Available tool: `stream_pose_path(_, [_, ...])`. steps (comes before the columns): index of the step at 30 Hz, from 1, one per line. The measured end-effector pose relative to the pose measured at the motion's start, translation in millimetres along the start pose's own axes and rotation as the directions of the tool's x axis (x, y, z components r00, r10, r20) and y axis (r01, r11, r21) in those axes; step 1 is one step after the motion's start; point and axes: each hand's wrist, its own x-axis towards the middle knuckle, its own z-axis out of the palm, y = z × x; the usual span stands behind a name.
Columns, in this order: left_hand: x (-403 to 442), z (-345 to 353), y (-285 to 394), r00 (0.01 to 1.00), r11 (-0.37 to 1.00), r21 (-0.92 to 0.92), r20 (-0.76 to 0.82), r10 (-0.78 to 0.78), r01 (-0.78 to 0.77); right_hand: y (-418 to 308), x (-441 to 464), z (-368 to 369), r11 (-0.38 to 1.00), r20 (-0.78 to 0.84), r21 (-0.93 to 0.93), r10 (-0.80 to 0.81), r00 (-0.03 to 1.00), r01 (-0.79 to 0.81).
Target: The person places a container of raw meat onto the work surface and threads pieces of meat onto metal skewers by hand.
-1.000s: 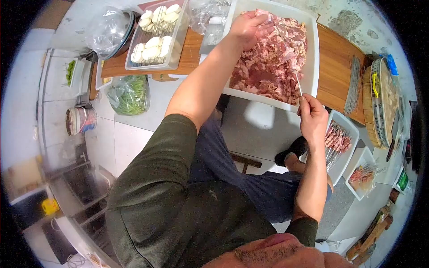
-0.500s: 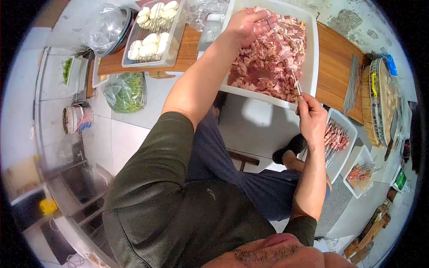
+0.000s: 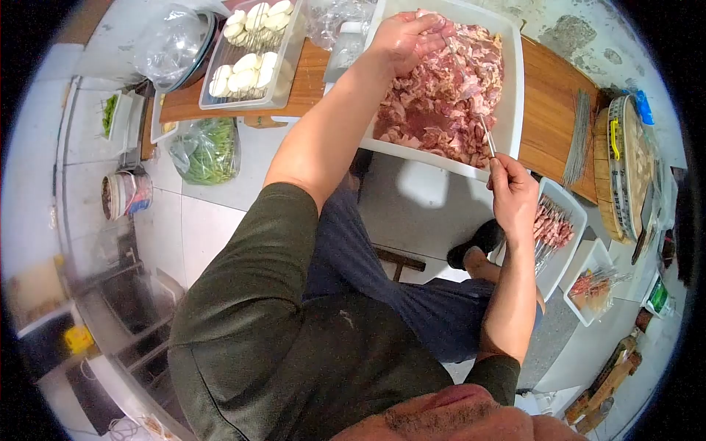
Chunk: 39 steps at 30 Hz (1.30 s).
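Note:
A large white plastic tub [image 3: 512, 95] holds a heap of raw cut meat [image 3: 434, 110]. My left hand [image 3: 406, 42] is over the upper left part of the meat, palm turned up. Its fingers curl toward the thumb; whatever lies between them I cannot make out. My right hand [image 3: 511, 184], at the tub's near right edge, is closed around a thin metal skewer [image 3: 486, 134]. That skewer points up and left, its far end among the meat pieces. Below the right wrist, a white tray [image 3: 572, 198] contains skewered meat [image 3: 551, 224].
Loose metal skewers [image 3: 579, 136] lie on the wooden board [image 3: 548, 95]. To the left stands a clear box [image 3: 283, 92] of white pieces on skewers. A bag of greens [image 3: 209, 151] and a bucket [image 3: 126, 195] are at left; a smaller tray [image 3: 585, 312] sits lower right.
My left hand's fingers have curled toward the thumb and its palm has turned slightly. The right hand and its skewer stay almost where they were.

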Motion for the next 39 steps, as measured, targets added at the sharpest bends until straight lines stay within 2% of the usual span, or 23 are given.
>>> stream_pose_path(5, [-1,1,1,1.0,1.0,-0.011,0.018,0.002,-0.001,0,0,0,0.999,0.024,0.044,0.023,0.999,-0.024])
stream_pose_path(8, [-1,-1,0,0.999,1.0,-0.011,0.036,0.009,-0.009,9,1,2,0.999,-0.005,0.019,-0.033,0.999,0.033])
stream_pose_path(11, [4,-6,-3,0.998,1.0,-0.011,0.053,0.017,-0.017,-1,-1,0,0.997,0.024,0.076,-0.002,1.0,0.0])
stream_pose_path(15, [1,-1,-1,0.999,1.0,-0.002,0.038,0.018,-0.018,-3,-1,-1,1.0,0.027,0.022,0.012,1.0,-0.013])
stream_pose_path(27, [-4,8,4,0.999,0.97,0.244,0.043,0.007,-0.017,0,-2,0,0.999,0.004,0.047,-0.005,1.0,0.005])
stream_pose_path(30, [-2,4,0,0.996,0.986,0.168,0.091,0.002,-0.018,2,-1,1,0.998,0.009,0.059,0.01,1.0,-0.011])
stream_pose_path(39, [-4,0,1,0.978,0.98,0.178,0.171,-0.118,0.087,9,2,6,0.997,0.013,0.07,0.017,1.0,-0.018])
